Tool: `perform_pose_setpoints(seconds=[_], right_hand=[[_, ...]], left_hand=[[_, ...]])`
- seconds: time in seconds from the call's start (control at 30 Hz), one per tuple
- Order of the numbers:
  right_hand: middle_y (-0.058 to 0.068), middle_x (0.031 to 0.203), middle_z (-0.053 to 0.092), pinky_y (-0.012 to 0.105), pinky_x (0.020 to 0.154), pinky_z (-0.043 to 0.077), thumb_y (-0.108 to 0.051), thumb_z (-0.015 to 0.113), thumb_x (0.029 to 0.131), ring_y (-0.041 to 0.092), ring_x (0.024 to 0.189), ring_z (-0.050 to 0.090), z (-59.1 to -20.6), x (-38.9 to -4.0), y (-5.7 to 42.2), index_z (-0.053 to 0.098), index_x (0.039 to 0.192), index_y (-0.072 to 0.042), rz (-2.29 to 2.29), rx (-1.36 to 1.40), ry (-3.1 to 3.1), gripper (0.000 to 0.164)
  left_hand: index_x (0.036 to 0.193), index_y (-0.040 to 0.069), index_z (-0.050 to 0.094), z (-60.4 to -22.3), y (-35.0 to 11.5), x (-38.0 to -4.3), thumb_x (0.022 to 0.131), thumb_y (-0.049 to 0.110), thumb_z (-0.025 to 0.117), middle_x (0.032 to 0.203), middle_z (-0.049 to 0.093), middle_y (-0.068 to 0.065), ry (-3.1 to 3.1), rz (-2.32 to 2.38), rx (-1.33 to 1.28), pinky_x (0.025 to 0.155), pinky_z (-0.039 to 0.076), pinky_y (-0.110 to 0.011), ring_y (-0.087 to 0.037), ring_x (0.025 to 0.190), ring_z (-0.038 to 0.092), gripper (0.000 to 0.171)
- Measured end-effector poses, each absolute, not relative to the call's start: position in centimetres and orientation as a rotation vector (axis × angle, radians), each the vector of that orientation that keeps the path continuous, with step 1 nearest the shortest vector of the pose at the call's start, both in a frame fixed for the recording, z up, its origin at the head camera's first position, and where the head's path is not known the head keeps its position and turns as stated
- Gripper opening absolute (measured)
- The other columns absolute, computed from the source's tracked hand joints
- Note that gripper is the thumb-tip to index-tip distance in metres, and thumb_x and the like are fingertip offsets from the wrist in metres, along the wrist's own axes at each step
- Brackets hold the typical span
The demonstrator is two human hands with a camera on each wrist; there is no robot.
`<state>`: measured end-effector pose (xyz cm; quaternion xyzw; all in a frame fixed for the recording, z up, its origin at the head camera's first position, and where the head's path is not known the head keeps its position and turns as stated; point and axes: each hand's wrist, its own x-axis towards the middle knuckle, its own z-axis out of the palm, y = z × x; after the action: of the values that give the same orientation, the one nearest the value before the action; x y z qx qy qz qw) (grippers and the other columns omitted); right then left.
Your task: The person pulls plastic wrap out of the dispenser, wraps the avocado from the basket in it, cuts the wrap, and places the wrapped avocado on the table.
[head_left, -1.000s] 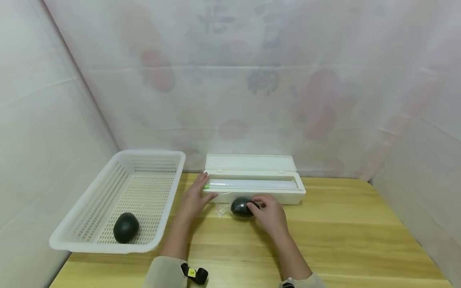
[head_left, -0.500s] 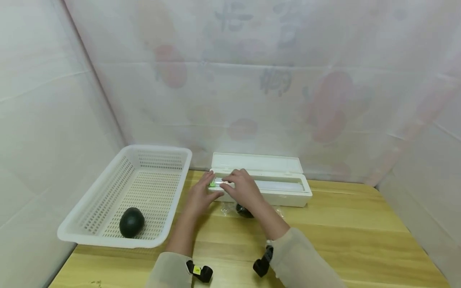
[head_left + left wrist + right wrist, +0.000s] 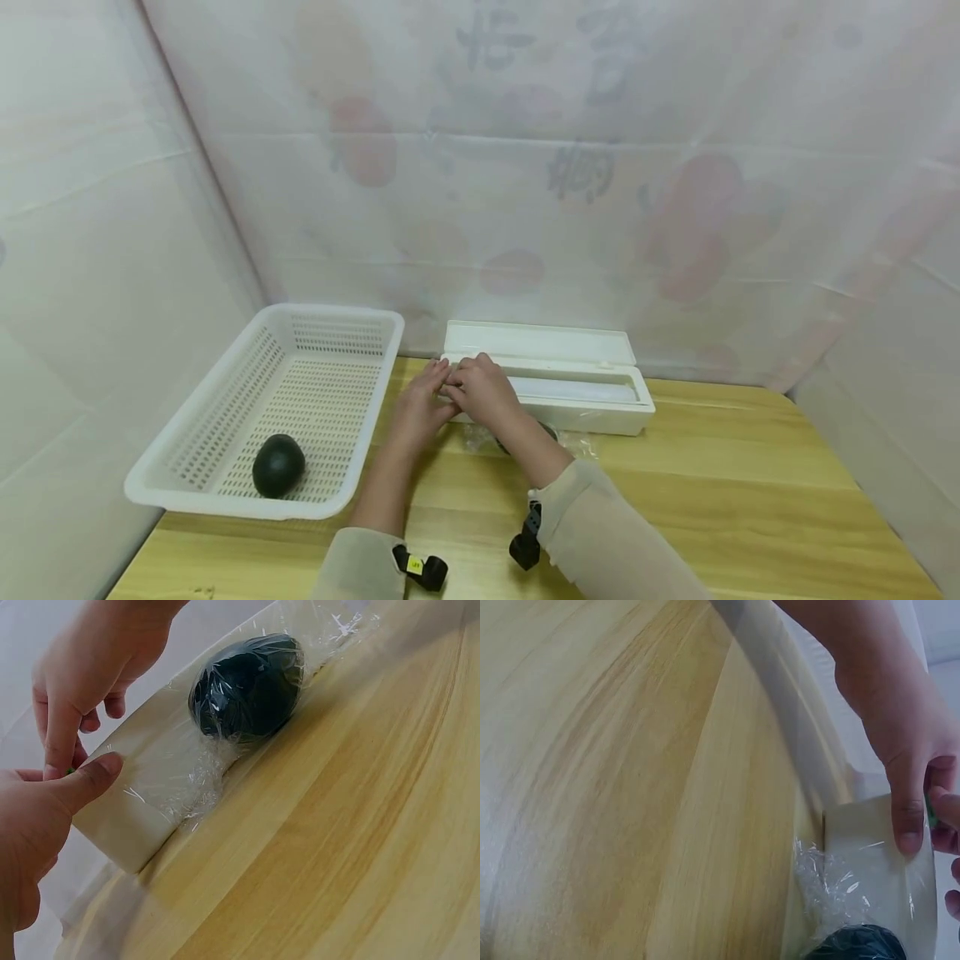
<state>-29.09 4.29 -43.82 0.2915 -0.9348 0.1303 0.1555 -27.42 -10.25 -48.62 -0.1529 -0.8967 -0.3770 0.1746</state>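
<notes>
A long white cling film box [image 3: 585, 417] lies on the table with its lid raised and a film roll inside. My left hand [image 3: 420, 410] grips its left end, thumb [image 3: 97, 776] on the front face. Beside it my right hand [image 3: 483, 392] pinches a small green slider [image 3: 71, 771] at that end, mostly hidden by fingers. Against the box front rests a dark, egg-shaped fruit like an avocado [image 3: 247, 686], wrapped in clear film [image 3: 202, 784] that stretches up over the box. In the head view my right wrist partly covers this fruit.
A white plastic basket [image 3: 367, 417] stands on the left of the wooden table [image 3: 735, 483], with one unwrapped dark fruit [image 3: 278, 466] inside. A pale printed curtain [image 3: 517, 208] hangs just behind the box.
My right hand has left the wrapped fruit and moved up and left to the green slider at the box's left end. The left hand has stayed on the box.
</notes>
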Motion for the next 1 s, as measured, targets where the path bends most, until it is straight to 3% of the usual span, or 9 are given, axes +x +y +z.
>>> perform_pose_setpoints(seconds=[0.2, 0.53, 1.0], right_hand=[[-0.006, 0.096, 0.073, 0.027, 0.071, 0.046, -0.032, 0.069, 0.091, 0.014, 0.08, 0.051, -44.1, -29.1, 4.5, 0.08, 0.095, -0.019, 0.408, 0.85, -2.686, 0.018], [-0.009, 0.085, 0.07, 0.023, 0.067, 0.04, -0.031, 0.07, 0.09, 0.01, 0.072, 0.043, -43.2, -29.3, 5.4, 0.08, 0.087, -0.019, 0.377, 0.936, -2.654, 0.016], [-0.005, 0.091, 0.071, 0.024, 0.071, 0.046, -0.026, 0.068, 0.093, 0.011, 0.08, 0.05, -43.5, -29.3, 7.4, 0.078, 0.091, -0.014, 0.439, 0.991, -2.667, 0.016]], left_hand=[[0.136, 0.004, 0.056, -49.2, -10.6, -27.5, 0.08, 0.026, 0.081, 0.15, 0.045, -0.007, -2.514, -1.019, -0.516, 0.115, 0.031, -0.052, -0.03, 0.145, 0.033, 0.066], [0.14, 0.009, 0.052, -49.0, -10.8, -27.7, 0.081, 0.028, 0.079, 0.151, 0.044, -0.002, -2.559, -1.087, -0.488, 0.118, 0.028, -0.045, -0.021, 0.143, 0.037, 0.068], [0.14, 0.004, 0.052, -48.6, -10.7, -27.6, 0.082, 0.029, 0.077, 0.151, 0.043, -0.006, -2.559, -1.068, -0.522, 0.12, 0.022, -0.046, -0.02, 0.143, 0.038, 0.067]])
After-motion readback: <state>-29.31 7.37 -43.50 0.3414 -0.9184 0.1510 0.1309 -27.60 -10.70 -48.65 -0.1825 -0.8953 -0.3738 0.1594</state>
